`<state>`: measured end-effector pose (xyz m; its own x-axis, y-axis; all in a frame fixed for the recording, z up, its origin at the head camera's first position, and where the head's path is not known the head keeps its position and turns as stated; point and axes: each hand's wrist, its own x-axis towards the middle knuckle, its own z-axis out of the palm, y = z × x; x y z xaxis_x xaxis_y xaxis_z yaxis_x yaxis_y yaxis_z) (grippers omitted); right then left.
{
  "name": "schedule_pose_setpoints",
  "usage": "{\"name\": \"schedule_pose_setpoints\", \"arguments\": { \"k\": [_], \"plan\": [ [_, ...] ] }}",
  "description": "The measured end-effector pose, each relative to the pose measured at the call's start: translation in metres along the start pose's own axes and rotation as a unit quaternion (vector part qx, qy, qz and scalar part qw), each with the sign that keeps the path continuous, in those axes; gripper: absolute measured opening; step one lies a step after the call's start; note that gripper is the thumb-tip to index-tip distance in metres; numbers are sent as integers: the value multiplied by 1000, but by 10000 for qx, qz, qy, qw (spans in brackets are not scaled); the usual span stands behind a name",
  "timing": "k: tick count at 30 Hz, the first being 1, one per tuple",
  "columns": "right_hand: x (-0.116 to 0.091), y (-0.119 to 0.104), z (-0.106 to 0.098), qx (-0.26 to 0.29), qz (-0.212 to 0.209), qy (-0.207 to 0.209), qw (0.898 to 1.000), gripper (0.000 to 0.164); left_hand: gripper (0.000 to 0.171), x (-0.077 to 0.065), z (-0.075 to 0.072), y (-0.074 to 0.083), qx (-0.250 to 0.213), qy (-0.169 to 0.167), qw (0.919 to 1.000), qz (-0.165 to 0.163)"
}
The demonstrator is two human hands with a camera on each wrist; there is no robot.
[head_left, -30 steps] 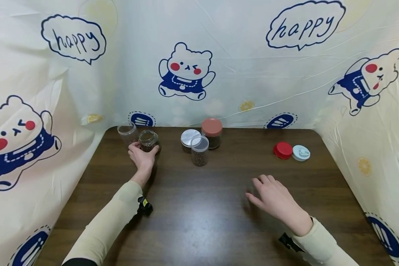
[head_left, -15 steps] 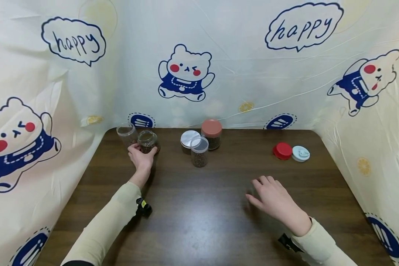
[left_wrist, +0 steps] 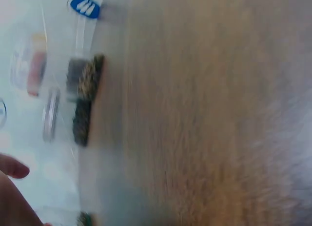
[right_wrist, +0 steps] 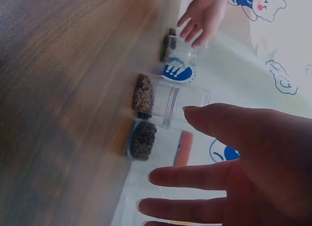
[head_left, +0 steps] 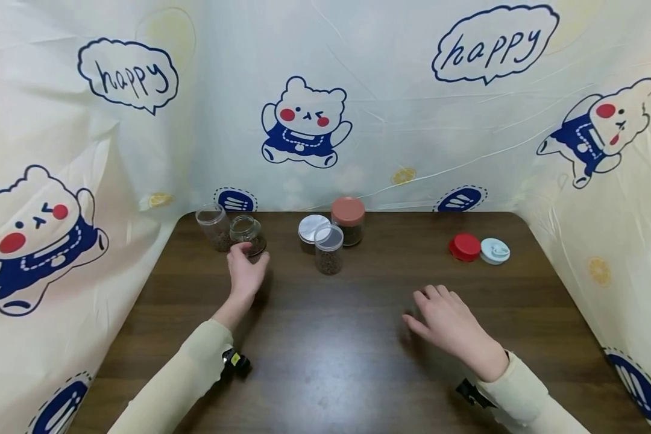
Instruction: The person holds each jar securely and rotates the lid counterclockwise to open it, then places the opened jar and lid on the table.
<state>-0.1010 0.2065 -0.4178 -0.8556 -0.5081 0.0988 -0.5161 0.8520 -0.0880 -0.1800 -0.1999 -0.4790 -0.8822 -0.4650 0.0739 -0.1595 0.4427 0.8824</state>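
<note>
My left hand [head_left: 248, 274] is just in front of an open glass jar [head_left: 255, 242] with dark contents, at the far left of the table. Its fingers are spread and relaxed, holding nothing; the right wrist view shows a small gap to the jar. Beside that jar stands a taller clear jar [head_left: 215, 229]. My right hand [head_left: 456, 325] hovers over the right half of the table, fingers apart and holding nothing. In the back middle are a clear jar of brown pieces [head_left: 328, 253], a silver-lidded jar [head_left: 313, 229] and a pink-lidded jar [head_left: 349, 220].
A red lid [head_left: 465, 248] and a pale blue lid [head_left: 495, 251] lie at the back right of the wooden table [head_left: 325, 343]. A printed cloth [head_left: 401, 108] with bears rises behind and on both sides. The left wrist view is blurred.
My left hand has let go of the glass jar and drawn back from it, towards me. The jar stays next to the taller one. My right hand has barely moved.
</note>
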Motion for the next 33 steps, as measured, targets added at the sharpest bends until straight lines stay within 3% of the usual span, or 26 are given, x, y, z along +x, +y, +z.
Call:
{"name": "schedule_pose_setpoints", "arguments": {
  "k": [3,8,11,14,17,19,22,29,33],
  "plan": [
    [2,3,1,-57,44,62,10000,35,46,-12,-1,7,417,-738,9942,667],
    [7,7,1,-88,196,208,9996,34,42,-35,-1,20,1323,-1463,9677,1573],
    [10,8,-1,-85,224,322,9992,34,40,-49,-3,27,2038,-1565,9434,2096],
    [14,7,-2,-58,204,472,9987,37,37,-60,-6,33,2662,-1563,9126,2681],
    [18,4,-3,-20,159,614,9980,41,34,-67,-9,38,3071,-1534,8838,3179],
    [21,2,-2,19,151,681,9976,41,34,-70,-11,42,3248,-1518,8690,3411],
    [23,0,-2,58,152,732,9972,40,36,-73,-12,46,3382,-1505,8567,3593],
    [28,-4,0,147,131,695,9974,39,37,-75,-15,48,3460,-1503,8445,3802],
    [37,-8,0,320,100,654,9973,40,41,-72,-19,48,3540,-1419,8293,4085]
  ]
}}
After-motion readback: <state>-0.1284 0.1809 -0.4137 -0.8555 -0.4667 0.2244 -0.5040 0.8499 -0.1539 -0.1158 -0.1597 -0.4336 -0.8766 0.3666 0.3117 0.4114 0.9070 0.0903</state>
